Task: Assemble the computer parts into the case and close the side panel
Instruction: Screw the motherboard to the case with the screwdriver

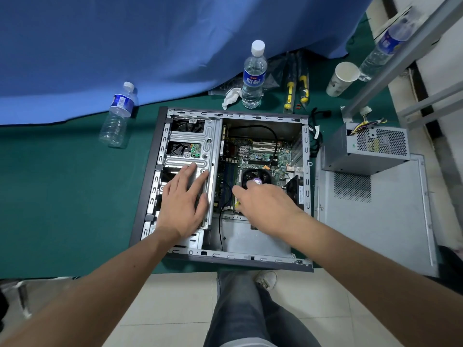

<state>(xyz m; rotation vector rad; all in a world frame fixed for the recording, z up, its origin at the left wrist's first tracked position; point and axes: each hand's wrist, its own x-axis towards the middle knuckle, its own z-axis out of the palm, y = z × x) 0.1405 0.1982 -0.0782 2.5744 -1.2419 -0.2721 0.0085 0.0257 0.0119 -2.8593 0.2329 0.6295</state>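
Here, the left hand [181,201] lies flat, fingers straight, on the metal drive cage [190,146] inside the open computer case [150,176]. The right hand [265,209] reaches over the motherboard [260,154], fingertips at the CPU fan [255,175]; its grip is hidden. The power supply [365,149] sits on the detached side panel [375,221], right of the case.

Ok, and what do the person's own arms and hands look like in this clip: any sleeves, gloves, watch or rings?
Both arms are bare from the frame's bottom edge to the fingers: no sleeves show. The left hand and right hand wear no gloves, and no watch, bracelet or ring is visible on either wrist or on the fingers that show. Below the arms, grey-blue jeans and a light-coloured shoe are visible.
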